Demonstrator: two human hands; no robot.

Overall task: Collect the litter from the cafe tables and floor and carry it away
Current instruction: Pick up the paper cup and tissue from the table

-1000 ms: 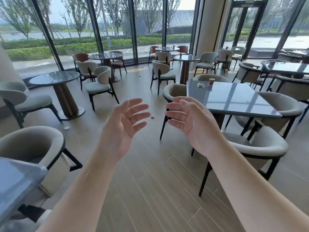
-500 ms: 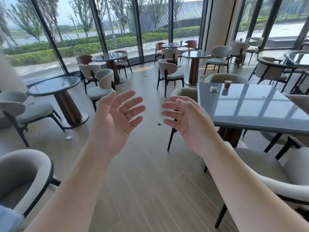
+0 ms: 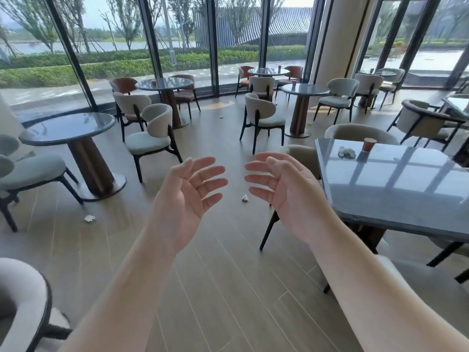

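My left hand (image 3: 185, 199) and my right hand (image 3: 286, 196) are raised in front of me, palms facing each other, fingers spread and holding nothing. A crumpled white paper ball (image 3: 245, 198) lies on the wooden floor just beyond and between them. Another crumpled paper (image 3: 89, 218) lies on the floor to the left, near a round table's base. On the square grey table (image 3: 396, 199) at my right sit a crumpled wad of paper (image 3: 346, 152) and a red paper cup (image 3: 368, 144) near its far edge.
A round table (image 3: 68, 129) stands at the left with padded chairs (image 3: 152, 141) around it. More round tables (image 3: 302, 91) and chairs fill the room toward the glass wall. A chair back (image 3: 22, 301) is close at my lower left. A small scrap (image 3: 221, 117) lies on the far floor.
I have moved forward; the square table, the floor papers and the chairs are closer. My hands have stayed raised and open, and have come slightly nearer to each other.
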